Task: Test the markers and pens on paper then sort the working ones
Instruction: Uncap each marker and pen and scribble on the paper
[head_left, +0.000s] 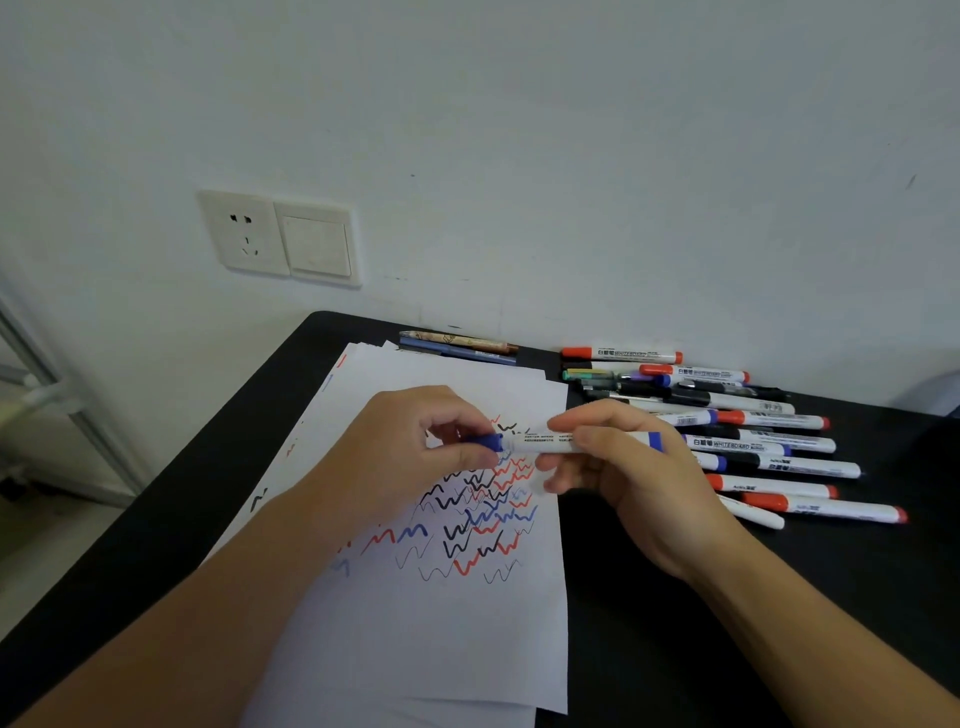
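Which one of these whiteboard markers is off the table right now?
The blue-capped marker, held level above the paper: left hand pinches its cap, right hand grips its barrel. The rest lie in the pile.

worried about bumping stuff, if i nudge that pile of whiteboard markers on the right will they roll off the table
Probably some would roll: the whiteboard markers look round-barrelled and lie loose on the smooth black table. Those stacked on others seem likeliest to slide first. They look light and stiff, so a small nudge may move several.
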